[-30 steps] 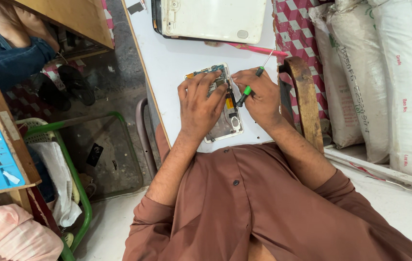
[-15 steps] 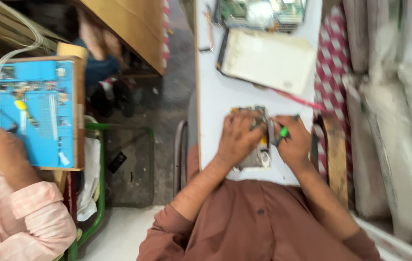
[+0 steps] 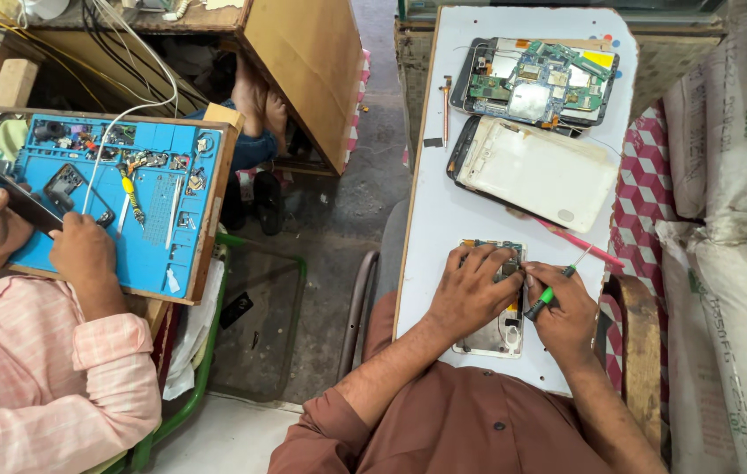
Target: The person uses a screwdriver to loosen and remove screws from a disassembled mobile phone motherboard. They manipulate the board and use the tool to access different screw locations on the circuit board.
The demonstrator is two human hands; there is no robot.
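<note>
An opened phone [image 3: 493, 332] lies on the white table [image 3: 443, 211] in front of me. My left hand [image 3: 474, 288] presses down on its upper half, fingers spread over the exposed board. My right hand [image 3: 566, 312] grips a green-handled screwdriver [image 3: 550, 295], its tip angled toward the phone's right edge. Both hands touch or nearly touch over the phone.
Farther up the table lie a white tablet back [image 3: 538, 171], an opened tablet with circuit boards [image 3: 536, 81], a pink stick [image 3: 579, 243] and a small tool [image 3: 447, 107]. White sacks [image 3: 729, 228] stand at the right. At the left a person's hands [image 3: 84, 250] work over a blue repair mat [image 3: 150, 197].
The view has swung left and pulled back, bringing the neighbour's blue mat and the far tablets into sight. My hands stay on the phone with the screwdriver.
</note>
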